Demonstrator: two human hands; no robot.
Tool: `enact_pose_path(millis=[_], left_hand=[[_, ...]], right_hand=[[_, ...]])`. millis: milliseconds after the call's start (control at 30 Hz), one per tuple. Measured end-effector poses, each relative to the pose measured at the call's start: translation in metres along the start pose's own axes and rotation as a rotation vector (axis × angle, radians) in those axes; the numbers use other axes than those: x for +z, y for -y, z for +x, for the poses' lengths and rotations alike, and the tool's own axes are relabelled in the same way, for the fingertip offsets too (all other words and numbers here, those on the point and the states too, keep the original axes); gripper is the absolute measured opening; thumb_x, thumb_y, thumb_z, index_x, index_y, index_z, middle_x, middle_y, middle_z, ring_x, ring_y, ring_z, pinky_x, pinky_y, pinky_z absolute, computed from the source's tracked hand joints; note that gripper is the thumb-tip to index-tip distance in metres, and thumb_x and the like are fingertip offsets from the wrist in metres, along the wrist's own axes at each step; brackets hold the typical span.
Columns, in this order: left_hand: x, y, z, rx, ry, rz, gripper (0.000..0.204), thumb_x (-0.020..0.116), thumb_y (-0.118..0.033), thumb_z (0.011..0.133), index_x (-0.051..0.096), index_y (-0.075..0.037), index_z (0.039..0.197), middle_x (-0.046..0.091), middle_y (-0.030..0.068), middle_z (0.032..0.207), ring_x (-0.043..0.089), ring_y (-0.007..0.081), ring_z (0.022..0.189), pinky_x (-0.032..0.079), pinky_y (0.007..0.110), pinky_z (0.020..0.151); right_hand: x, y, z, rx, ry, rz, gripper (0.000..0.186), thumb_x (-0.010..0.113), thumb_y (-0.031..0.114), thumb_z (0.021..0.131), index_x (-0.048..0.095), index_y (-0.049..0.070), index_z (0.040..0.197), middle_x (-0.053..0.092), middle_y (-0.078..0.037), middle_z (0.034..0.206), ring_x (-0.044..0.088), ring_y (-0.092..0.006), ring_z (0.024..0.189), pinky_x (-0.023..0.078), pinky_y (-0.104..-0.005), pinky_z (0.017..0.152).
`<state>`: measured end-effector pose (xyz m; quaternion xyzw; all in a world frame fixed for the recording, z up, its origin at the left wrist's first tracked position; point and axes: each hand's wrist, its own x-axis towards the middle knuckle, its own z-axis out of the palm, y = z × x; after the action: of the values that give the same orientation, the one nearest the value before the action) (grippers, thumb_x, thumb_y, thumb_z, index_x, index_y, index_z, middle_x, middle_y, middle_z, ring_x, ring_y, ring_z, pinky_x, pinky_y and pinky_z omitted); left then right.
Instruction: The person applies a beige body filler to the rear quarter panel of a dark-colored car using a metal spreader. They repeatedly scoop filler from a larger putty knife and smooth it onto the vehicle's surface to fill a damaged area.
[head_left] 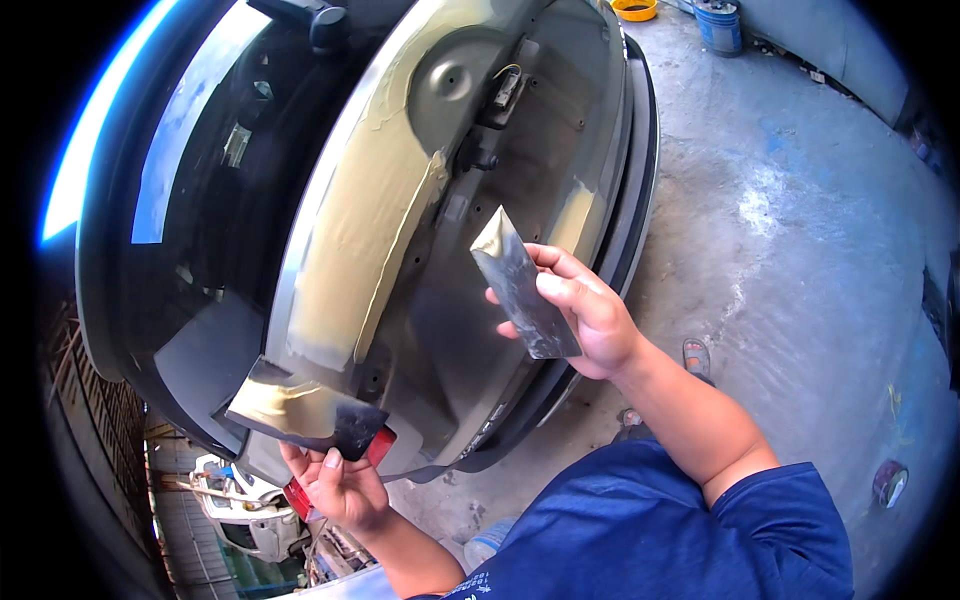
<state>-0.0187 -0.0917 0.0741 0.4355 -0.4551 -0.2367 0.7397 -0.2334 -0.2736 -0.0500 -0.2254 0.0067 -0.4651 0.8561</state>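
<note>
My left hand (345,480) grips a dark flat spreader board (345,415) smeared with beige paste, low over a red tail light (382,445). My right hand (590,315) holds a dark scraper blade (525,300) tilted upright, with beige paste on its upper tip. Behind both is a car's grey tailgate (450,330), with a long band of beige filler (345,230) along its left part and a smaller patch (575,220) on the right. A dark rear window (200,320) lies left of the filler band.
A blue bucket (716,30) and a yellow basin (636,8) stand at the top right on a grey concrete floor (800,300). My sandalled foot (697,355) shows beside the bumper. A round can (888,483) lies at right. A white vehicle part (255,530) sits at lower left.
</note>
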Motion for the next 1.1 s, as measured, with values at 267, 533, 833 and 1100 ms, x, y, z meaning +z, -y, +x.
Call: enact_pose_path(millis=[267, 533, 833, 1100], left_hand=[[0.054, 0.020, -0.003, -0.263, -0.049, -0.022, 0.070, 0.044, 0.007, 0.079, 0.026, -0.004, 0.146, 0.046, 0.0195, 0.139, 0.045, 0.0300, 0.130, 0.038, 0.056, 0.107], [0.145, 0.057, 0.003, -0.469, -0.266, -0.207, 0.067, 0.045, 0.010, 0.079, 0.027, -0.004, 0.142, 0.045, 0.0217, 0.138, 0.045, 0.0355, 0.129, 0.043, 0.058, 0.102], [0.175, 0.048, 0.010, -0.253, -0.274, -0.136, 0.068, 0.042, 0.011, 0.080, 0.025, -0.002, 0.145, 0.042, 0.0230, 0.142, 0.043, 0.0342, 0.131, 0.038, 0.054, 0.107], [0.178, 0.054, 0.011, -0.108, -0.205, 0.062, 0.063, 0.042, 0.012, 0.084, 0.026, 0.001, 0.143, 0.046, 0.0242, 0.137, 0.047, 0.0315, 0.127, 0.043, 0.049, 0.104]], right_hand=[[-0.025, 0.030, 0.032, 0.122, 0.109, 0.195, 0.056, 0.049, 0.025, 0.093, 0.032, 0.001, 0.141, 0.050, -0.017, 0.130, 0.055, -0.0280, 0.117, 0.053, -0.0459, 0.092], [-0.017, 0.047, 0.030, -0.218, 0.534, -0.316, 0.044, 0.061, 0.014, 0.088, 0.054, 0.002, 0.130, 0.050, -0.014, 0.129, 0.050, -0.0249, 0.120, 0.044, -0.0382, 0.099], [-0.033, 0.082, 0.039, -0.380, 0.454, -1.164, 0.039, 0.068, 0.012, 0.079, 0.065, 0.007, 0.118, 0.053, -0.017, 0.123, 0.053, -0.0331, 0.110, 0.044, -0.0394, 0.096], [0.010, 0.106, 0.033, -0.711, 0.450, -1.527, 0.040, 0.072, 0.014, 0.066, 0.067, 0.012, 0.106, 0.057, -0.012, 0.115, 0.053, -0.0371, 0.109, 0.044, -0.0439, 0.086]])
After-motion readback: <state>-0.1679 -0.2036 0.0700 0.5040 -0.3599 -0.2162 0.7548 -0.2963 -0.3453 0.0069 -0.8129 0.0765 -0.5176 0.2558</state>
